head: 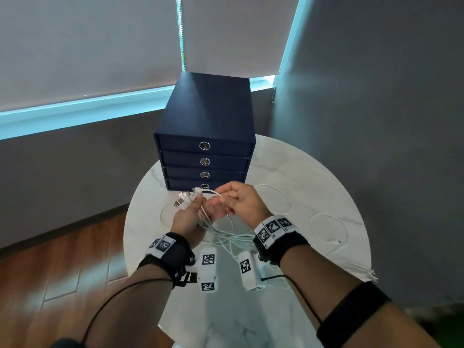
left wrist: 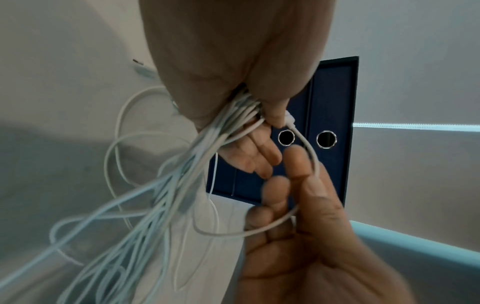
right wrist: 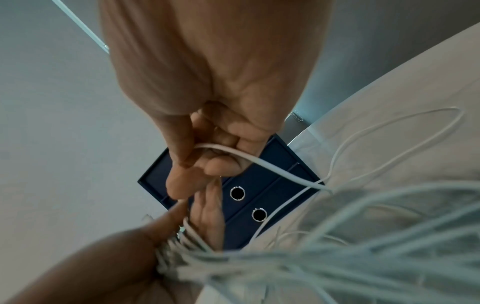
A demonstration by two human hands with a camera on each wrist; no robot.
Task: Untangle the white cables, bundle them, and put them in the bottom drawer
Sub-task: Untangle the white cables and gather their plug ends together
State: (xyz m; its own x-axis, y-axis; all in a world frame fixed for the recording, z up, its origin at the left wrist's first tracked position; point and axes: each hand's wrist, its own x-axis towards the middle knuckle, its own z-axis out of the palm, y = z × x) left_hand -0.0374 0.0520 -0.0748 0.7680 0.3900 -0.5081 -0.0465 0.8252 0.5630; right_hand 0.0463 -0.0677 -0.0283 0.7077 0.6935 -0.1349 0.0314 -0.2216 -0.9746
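My left hand (head: pixel 197 205) grips a bundle of white cables (head: pixel 227 237) just below their plugs (head: pixel 182 198), which stick out towards the drawers. The strands hang from its fist (left wrist: pixel 233 115) to the table. My right hand (head: pixel 223 197) pinches one white cable (right wrist: pixel 259 162) between thumb and fingers, right beside the left hand. That cable loops (left wrist: pixel 259 228) between both hands. Behind them the navy drawer unit (head: pixel 208 109) has all its drawers closed; the bottom drawer (head: pixel 184 185) is partly hidden by my hands.
Everything is on a round white marble table (head: pixel 313 172). Loose cable loops (head: pixel 326 228) lie on its right half, and some strands (head: pixel 364 272) hang over the right edge. Wooden floor (head: pixel 62 259) is at the left, grey walls and window blinds behind.
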